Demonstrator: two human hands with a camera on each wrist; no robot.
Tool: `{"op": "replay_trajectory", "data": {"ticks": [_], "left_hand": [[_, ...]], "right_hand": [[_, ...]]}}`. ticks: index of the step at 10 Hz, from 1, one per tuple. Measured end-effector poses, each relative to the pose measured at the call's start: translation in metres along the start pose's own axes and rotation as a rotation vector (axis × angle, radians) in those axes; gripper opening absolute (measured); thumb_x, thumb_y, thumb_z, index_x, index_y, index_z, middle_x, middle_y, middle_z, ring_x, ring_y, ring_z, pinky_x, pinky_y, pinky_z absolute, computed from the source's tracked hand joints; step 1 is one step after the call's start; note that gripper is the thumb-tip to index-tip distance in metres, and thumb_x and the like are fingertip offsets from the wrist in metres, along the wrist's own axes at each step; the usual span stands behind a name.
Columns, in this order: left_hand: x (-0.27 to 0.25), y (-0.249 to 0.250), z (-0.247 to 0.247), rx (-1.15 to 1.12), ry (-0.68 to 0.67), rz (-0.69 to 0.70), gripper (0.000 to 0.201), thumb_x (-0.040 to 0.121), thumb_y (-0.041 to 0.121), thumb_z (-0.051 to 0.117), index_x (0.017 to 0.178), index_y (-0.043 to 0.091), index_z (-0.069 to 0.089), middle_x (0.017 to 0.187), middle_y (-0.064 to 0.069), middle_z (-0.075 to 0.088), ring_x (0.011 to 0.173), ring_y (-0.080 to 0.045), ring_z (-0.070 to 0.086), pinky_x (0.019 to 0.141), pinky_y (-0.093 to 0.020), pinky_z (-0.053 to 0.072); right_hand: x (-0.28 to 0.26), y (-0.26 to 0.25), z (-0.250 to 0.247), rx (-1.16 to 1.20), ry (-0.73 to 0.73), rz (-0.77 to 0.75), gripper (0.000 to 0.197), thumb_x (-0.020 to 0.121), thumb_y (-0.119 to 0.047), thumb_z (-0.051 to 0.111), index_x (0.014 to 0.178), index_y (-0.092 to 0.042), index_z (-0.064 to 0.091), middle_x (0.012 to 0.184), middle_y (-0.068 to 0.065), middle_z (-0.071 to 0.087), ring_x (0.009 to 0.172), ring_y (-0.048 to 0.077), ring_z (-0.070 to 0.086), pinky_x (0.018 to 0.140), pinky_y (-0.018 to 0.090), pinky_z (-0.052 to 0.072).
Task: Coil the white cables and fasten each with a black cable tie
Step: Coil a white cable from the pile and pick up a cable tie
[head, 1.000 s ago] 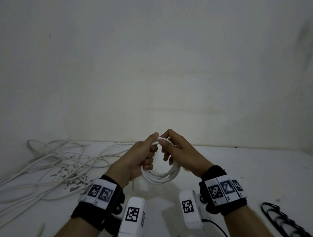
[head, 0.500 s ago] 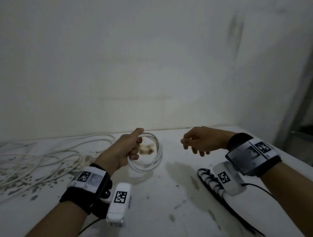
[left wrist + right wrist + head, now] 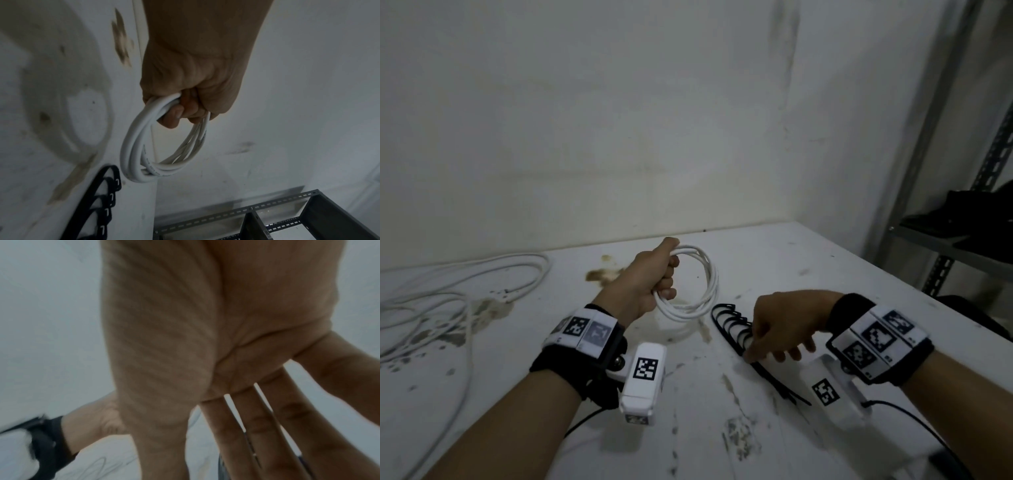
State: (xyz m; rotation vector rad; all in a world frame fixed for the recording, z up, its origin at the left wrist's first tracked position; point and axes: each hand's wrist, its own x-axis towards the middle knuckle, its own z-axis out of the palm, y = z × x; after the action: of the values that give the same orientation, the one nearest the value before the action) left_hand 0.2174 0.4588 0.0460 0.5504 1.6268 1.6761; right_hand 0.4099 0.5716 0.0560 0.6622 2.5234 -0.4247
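My left hand (image 3: 650,277) grips a coiled white cable (image 3: 710,284) by its top and holds the coil upright just above the white table (image 3: 722,428). In the left wrist view the fingers (image 3: 185,104) curl round the coil (image 3: 133,146). A bunch of black cable ties (image 3: 726,318) lies on the table right of the coil and also shows in the left wrist view (image 3: 102,194). My right hand (image 3: 780,325) is down on the ties, fingertips touching them. The right wrist view shows its fingers (image 3: 257,426) straight and spread. I cannot see whether it holds a tie.
Loose white cables (image 3: 465,291) sprawl over the table's left side. A grey metal shelf rack (image 3: 945,240) stands off the table's right edge and also shows in the left wrist view (image 3: 267,219). A white wall rises behind the table. Brown stains (image 3: 602,274) mark the tabletop.
My right hand let go of the coil and moved right and down onto the black ties. My left hand keeps the coil. The head view swung to the right.
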Motion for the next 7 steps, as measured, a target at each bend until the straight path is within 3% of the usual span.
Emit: {"op": "replay_trajectory", "data": {"ticks": [2,3,5,6,7], "left_hand": [[-0.005,-0.007,0.019,0.014,-0.038,-0.039,0.038,0.097,0.036,0.052,0.067,0.017,0.039,0.052,0.005,0.018,0.04,-0.013,0.015,0.039,-0.021,0.022],[-0.007,-0.008,0.021,0.008,-0.054,-0.05,0.038,0.097,0.037,0.052,0.067,0.017,0.038,0.053,0.005,0.017,0.04,-0.013,0.014,0.039,-0.021,0.022],[-0.011,-0.006,0.023,-0.003,-0.066,-0.062,0.039,0.097,0.039,0.053,0.068,0.016,0.041,0.052,0.005,0.018,0.039,-0.012,0.015,0.039,-0.021,0.022],[-0.011,-0.007,0.024,-0.005,-0.067,-0.064,0.039,0.097,0.039,0.053,0.068,0.016,0.04,0.052,0.005,0.018,0.039,-0.012,0.015,0.039,-0.021,0.022],[-0.011,-0.009,0.023,-0.01,-0.064,-0.066,0.039,0.097,0.039,0.053,0.068,0.016,0.041,0.051,0.005,0.018,0.039,-0.012,0.015,0.039,-0.021,0.023]], "right_hand": [[0.009,0.002,0.021,0.155,0.151,0.028,0.025,0.088,-0.027,0.069,0.089,-0.003,0.075,0.082,0.01,0.076,0.06,0.017,0.066,0.055,0.029,0.06],[0.012,0.0,0.027,0.224,0.203,0.069,0.025,0.085,-0.025,0.07,0.087,0.0,0.074,0.082,0.017,0.075,0.061,0.022,0.066,0.054,0.032,0.062],[0.014,0.001,0.024,0.236,0.321,0.142,0.021,0.082,-0.022,0.074,0.076,-0.002,0.069,0.073,0.013,0.069,0.068,0.033,0.072,0.058,0.04,0.063],[0.015,0.004,0.023,0.273,0.313,0.147,0.019,0.084,-0.019,0.072,0.087,0.0,0.073,0.084,0.017,0.073,0.076,0.034,0.074,0.059,0.04,0.063],[0.014,0.007,0.019,0.33,0.372,0.158,0.018,0.086,-0.021,0.074,0.091,-0.004,0.074,0.086,0.015,0.072,0.07,0.026,0.068,0.057,0.035,0.063]]}}
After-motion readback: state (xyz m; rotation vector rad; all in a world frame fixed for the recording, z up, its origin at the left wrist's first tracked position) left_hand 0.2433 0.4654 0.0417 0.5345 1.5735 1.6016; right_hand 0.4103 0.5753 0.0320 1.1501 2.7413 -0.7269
